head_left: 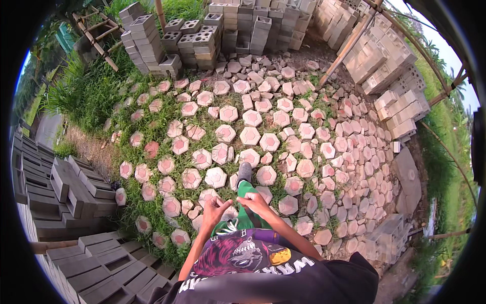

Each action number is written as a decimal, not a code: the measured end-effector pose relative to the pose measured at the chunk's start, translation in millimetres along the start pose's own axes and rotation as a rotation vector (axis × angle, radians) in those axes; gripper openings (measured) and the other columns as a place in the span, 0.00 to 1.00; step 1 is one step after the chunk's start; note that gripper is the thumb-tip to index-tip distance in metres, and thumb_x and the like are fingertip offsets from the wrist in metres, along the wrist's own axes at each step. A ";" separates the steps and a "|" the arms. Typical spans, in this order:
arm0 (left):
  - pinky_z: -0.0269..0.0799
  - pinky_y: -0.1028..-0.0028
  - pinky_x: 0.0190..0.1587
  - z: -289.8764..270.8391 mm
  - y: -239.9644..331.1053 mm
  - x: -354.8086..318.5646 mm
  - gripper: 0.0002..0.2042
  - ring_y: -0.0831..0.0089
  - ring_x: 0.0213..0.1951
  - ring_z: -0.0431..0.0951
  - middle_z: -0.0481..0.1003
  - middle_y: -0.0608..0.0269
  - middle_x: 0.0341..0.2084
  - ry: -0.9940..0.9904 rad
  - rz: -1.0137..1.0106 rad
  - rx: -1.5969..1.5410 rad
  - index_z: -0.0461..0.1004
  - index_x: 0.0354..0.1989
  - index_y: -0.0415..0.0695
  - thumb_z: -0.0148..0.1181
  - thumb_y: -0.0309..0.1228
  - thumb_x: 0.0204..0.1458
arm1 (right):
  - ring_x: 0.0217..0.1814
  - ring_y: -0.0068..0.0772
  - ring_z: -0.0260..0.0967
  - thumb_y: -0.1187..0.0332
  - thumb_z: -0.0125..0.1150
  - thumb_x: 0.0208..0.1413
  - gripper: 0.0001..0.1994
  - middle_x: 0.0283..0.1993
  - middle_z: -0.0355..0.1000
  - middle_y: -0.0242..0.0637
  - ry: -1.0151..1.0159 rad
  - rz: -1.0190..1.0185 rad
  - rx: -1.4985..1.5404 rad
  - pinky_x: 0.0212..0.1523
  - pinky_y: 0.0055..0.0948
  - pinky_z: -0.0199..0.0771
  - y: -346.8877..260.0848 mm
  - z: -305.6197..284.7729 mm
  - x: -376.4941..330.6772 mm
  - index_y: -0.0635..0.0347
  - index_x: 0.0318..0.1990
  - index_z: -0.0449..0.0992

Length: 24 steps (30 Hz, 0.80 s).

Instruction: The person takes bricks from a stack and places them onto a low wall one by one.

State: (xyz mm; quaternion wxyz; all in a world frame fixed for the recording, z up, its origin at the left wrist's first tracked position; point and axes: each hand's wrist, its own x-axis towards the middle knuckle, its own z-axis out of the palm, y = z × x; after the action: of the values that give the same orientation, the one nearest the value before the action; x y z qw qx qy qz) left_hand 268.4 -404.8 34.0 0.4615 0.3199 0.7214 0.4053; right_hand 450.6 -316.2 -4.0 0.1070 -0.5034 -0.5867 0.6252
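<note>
I stand on grass strewn with hexagonal paving blocks (250, 136), pale with pink centres. My left hand (214, 208) and my right hand (254, 202) meet in front of my waist, fingers bent and close together. Neither hand seems to hold anything; what lies between the fingertips is too small to tell. Below them are my green trousers (246, 215) and one grey shoe (245, 172) set among the pavers.
Stacks of grey hollow concrete blocks (195, 40) stand at the back and right (390, 76). Dark grey bricks (81, 192) are piled at the left and lower left. Bamboo poles (349, 45) lean at the right. Tall grass (86, 91) grows at the left.
</note>
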 end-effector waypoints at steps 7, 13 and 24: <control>0.61 0.77 0.25 21.6 42.3 161.5 0.20 0.82 0.21 0.67 0.72 0.65 0.15 0.190 -0.055 0.033 0.69 0.15 0.40 0.61 0.42 0.53 | 0.22 0.18 0.64 0.53 0.57 0.56 0.21 0.19 0.70 0.29 -0.069 -0.027 -0.102 0.27 0.23 0.64 -53.9 -82.2 179.7 0.62 0.21 0.76; 0.64 0.77 0.29 62.5 128.7 299.6 0.22 0.79 0.23 0.69 0.71 0.64 0.17 0.133 0.087 -0.219 0.71 0.18 0.39 0.50 0.43 0.60 | 0.24 0.21 0.65 0.55 0.55 0.57 0.19 0.22 0.71 0.30 0.037 -0.078 0.076 0.29 0.26 0.65 -99.7 -174.0 262.5 0.63 0.24 0.76; 0.62 0.76 0.26 163.8 234.5 477.9 0.23 0.80 0.23 0.68 0.71 0.66 0.16 -0.346 0.019 0.011 0.67 0.16 0.39 0.49 0.42 0.60 | 0.28 0.20 0.67 0.58 0.56 0.57 0.16 0.25 0.71 0.31 0.261 0.151 0.442 0.31 0.23 0.66 -97.7 -300.8 363.8 0.63 0.27 0.73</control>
State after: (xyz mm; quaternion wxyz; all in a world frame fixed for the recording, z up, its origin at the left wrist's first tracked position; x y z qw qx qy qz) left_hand 263.8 151.4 5.8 0.5731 0.3943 0.6305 0.3445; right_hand 462.0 163.8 -46.3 0.2420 -0.5864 -0.3781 0.6742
